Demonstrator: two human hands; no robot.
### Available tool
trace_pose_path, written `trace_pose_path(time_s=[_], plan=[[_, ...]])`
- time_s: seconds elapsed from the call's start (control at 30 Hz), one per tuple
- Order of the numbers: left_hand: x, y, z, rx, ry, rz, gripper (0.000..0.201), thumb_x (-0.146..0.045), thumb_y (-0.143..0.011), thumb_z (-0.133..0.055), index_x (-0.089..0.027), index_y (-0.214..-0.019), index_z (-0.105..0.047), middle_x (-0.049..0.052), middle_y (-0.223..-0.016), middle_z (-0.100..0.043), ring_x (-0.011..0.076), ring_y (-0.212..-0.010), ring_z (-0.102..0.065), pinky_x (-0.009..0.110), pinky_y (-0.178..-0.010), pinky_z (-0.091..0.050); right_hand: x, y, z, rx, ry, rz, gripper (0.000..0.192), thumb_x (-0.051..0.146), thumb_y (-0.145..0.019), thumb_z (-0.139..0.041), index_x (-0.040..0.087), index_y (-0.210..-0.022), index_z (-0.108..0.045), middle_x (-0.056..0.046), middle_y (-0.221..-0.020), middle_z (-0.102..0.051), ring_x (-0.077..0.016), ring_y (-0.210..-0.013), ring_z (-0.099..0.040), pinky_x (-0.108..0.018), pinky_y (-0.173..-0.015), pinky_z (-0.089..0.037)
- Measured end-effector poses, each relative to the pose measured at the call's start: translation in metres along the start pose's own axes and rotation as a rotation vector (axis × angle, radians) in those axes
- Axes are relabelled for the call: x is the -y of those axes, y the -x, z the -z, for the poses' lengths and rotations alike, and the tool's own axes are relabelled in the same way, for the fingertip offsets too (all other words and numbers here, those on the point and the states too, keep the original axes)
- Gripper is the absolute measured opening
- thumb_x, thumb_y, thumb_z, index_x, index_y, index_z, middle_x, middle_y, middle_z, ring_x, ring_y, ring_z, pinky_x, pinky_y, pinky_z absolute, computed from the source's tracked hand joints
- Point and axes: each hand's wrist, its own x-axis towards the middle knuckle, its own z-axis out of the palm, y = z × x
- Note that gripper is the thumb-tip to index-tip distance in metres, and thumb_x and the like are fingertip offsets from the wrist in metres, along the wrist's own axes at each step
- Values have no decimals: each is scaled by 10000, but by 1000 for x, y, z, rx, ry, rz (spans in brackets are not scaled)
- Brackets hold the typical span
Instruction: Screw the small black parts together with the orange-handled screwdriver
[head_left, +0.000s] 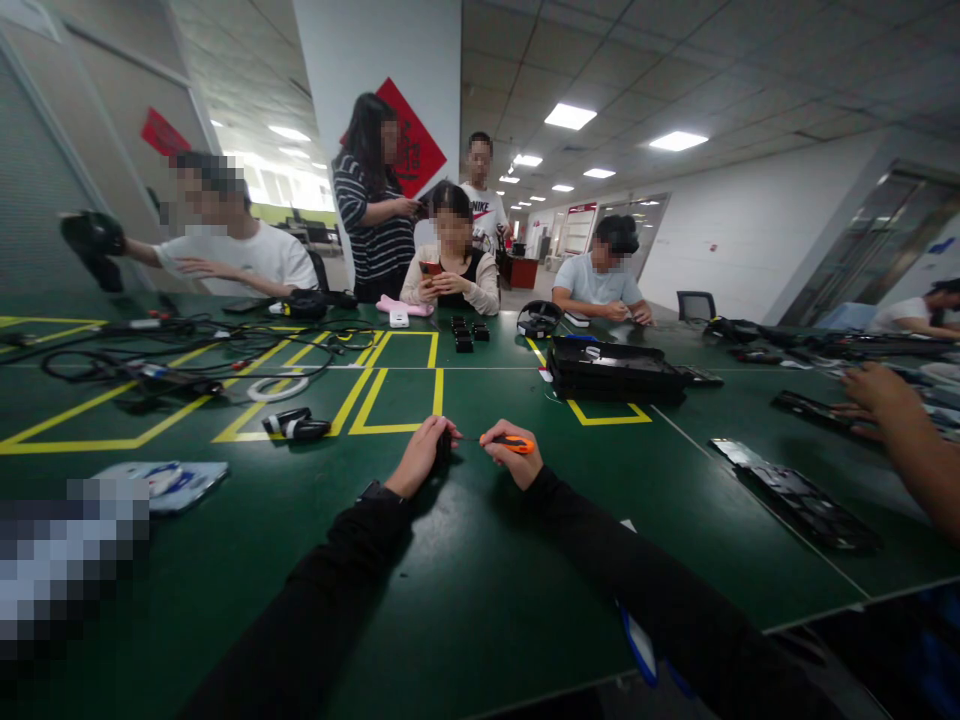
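Hands close together on the table (465, 600): left hand (424, 455) clamps a small dark part (444, 443), right hand (511, 458) grips an orange screwdriver (512, 443); best kept level, tip on part.

sleeves: long, black, covering both forearms to the wrists
left wrist: dark watch (373, 491) at the cuff
hands: bare

"NIKE" stands across the chest of a standing person's white T-shirt (484, 212).

small dark part (444, 443) hidden under left hand (421, 455), screwdriver (508, 442) tip too small to tell
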Motion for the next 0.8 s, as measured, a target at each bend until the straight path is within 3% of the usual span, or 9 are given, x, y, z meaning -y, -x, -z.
trace_pose_path(time_s=[0.57,0.8], plan=[[4,-2,-1,-19,-2,16,321,-478,-747,-458,-165,-783,-523,19,-752,-598,127,-631,-568,245,-591,-430,0,-1,1,-23,-21,-10,94,232,-681,-555,158,-709,-606,7,-661,-530,-65,-467,-439,-202,-448,-367],[11,-4,2,-47,-60,-14,308,-461,-732,-498,-174,-842,-505,22,-781,-590,125,-645,-563,240,-582,-424,-3,-4,2,-20,-166,-155,290,341,-790,-408,139,-887,-592,-35,-662,-604,-80,-450,-486,-193,-412,-376]])
